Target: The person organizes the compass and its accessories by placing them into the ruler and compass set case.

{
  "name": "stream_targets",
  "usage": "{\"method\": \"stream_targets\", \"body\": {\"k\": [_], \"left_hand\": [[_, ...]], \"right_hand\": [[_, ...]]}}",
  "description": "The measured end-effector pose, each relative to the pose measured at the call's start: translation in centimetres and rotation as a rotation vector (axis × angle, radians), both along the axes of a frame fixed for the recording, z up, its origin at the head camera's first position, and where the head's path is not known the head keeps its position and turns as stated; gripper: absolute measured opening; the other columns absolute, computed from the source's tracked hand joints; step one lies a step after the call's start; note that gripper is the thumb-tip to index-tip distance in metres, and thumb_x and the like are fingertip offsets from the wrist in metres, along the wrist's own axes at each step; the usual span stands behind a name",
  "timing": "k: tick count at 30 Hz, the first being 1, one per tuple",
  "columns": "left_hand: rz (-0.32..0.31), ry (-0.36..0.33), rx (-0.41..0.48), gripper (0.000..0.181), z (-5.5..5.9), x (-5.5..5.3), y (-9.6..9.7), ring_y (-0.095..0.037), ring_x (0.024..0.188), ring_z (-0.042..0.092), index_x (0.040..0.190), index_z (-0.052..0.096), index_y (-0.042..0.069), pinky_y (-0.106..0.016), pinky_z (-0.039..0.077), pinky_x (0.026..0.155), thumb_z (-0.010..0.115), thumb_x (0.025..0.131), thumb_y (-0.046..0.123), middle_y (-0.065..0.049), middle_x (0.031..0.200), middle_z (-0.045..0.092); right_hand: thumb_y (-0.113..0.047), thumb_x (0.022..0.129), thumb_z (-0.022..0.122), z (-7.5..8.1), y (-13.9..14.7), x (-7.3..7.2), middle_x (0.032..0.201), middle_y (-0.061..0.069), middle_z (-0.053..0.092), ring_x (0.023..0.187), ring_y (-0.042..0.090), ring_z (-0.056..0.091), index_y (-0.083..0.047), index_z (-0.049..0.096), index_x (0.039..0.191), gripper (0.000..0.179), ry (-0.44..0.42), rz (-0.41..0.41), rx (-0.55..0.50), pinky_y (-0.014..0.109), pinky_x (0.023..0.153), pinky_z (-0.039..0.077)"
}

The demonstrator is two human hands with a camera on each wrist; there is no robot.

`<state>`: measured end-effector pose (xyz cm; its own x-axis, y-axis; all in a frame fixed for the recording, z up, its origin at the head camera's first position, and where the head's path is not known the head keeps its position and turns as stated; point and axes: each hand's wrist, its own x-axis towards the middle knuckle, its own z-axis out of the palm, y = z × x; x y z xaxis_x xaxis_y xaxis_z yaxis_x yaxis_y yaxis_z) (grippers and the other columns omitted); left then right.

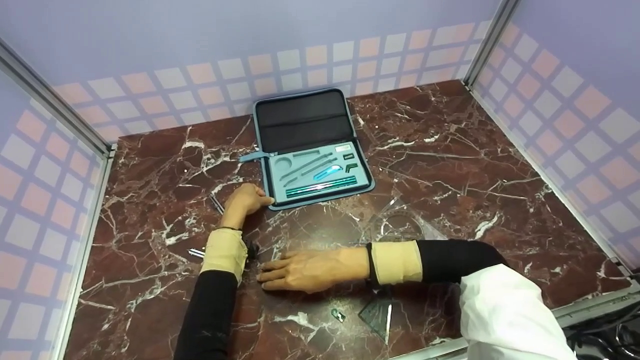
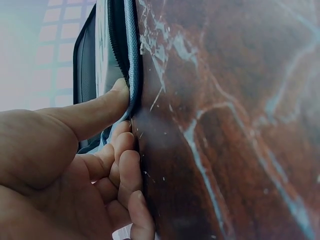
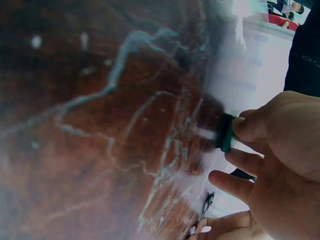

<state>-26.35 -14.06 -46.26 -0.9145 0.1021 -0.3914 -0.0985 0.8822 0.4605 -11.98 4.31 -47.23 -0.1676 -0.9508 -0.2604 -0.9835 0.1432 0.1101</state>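
An open blue zip case (image 1: 371,186) lies on the marble-patterned table, its dark lid folded back. My left hand (image 1: 245,198) grips its near left corner, the thumb (image 2: 107,102) on the zipped edge and the other fingers curled below, against the table. In the pale tray (image 1: 280,180) sit green pencils (image 1: 320,187), a bright blue tool (image 1: 328,173) and a white block (image 1: 343,148), among bare slots. Palm down, my right hand (image 1: 310,270) reaches leftward over the table. The right wrist view shows its thumb and a finger pinching a small dark green block (image 3: 226,133), hidden from the head view.
Right of centre lie a clear protractor (image 1: 400,225) and a clear set square. Nearer me are a small green piece (image 1: 338,315), a dark triangular piece (image 1: 374,315) and a silver strip (image 1: 388,324). Metal pieces (image 1: 196,253) lie beside my left wrist. Patterned panels (image 1: 290,65) bound the table.
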Motion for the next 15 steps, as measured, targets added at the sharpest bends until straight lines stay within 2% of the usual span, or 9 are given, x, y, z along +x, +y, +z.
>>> {"method": "stream_targets", "body": {"k": [6,10,15], "left_hand": [[-0.005,0.01,-0.002,0.036,0.0,0.0,0.0,-0.027,0.107,0.06,0.118,0.07,0.008,-0.047,0.049,0.1,0.072,0.097,0.038,-0.013,0.129,0.067],[-0.006,0.012,0.004,0.035,-0.1,0.0,0.0,-0.027,0.105,0.06,0.116,0.071,0.009,-0.047,0.049,0.098,0.072,0.096,0.038,-0.012,0.126,0.067],[-0.006,0.007,0.014,0.04,-0.2,0.0,-0.1,-0.033,0.118,0.061,0.123,0.07,0.008,-0.05,0.047,0.103,0.071,0.097,0.038,-0.014,0.134,0.065]], "right_hand": [[-0.018,0.104,0.058,0.0,0.4,-0.2,0.162,0.004,0.04,0.148,0.023,0.038,-0.015,0.052,0.151,0.048,-0.021,-0.012,-0.079,0.036,0.119,0.03],[-0.013,0.102,0.06,0.1,1.1,-0.5,0.156,0.005,0.049,0.142,0.023,0.048,-0.014,0.06,0.143,0.041,-0.032,-0.011,-0.125,0.032,0.117,0.033],[-0.012,0.1,0.065,-0.2,1.8,-0.6,0.147,0.004,0.058,0.133,0.019,0.055,-0.015,0.069,0.132,0.032,-0.009,0.003,-0.184,0.025,0.11,0.042]]}}
